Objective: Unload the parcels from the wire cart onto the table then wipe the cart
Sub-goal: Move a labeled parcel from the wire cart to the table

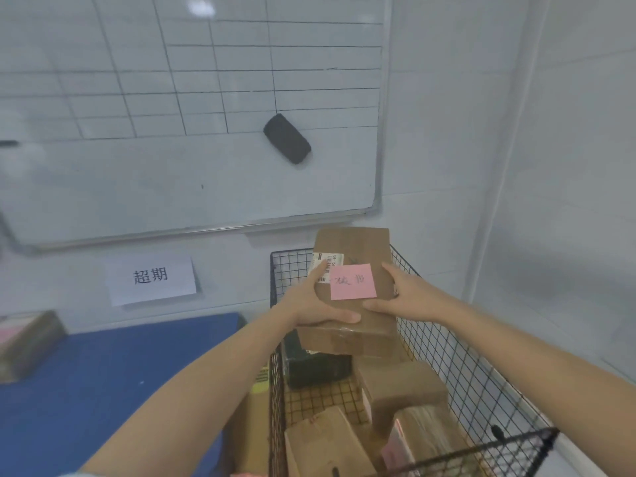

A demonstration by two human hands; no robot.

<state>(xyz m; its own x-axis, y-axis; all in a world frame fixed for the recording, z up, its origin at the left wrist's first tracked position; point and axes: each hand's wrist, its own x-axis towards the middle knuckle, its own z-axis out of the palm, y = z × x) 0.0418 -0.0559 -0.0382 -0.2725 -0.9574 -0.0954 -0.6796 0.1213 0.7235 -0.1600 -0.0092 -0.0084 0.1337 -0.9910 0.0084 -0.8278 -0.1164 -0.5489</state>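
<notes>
A brown cardboard parcel [358,246] with a pink sticky note and a white label is held above the black wire cart [457,359]. My left hand [313,297] grips its left side and my right hand [406,294] grips its right side. Inside the cart lie several more brown parcels [402,390] and a black package [316,370]. The blue table [113,380] lies to the left of the cart, with one brown parcel [27,342] on its far left.
A whiteboard [192,173] with a drawn grid and a black eraser [287,138] hangs on the wall ahead. A white paper sign [151,278] is stuck below it. A white wall stands close on the cart's right.
</notes>
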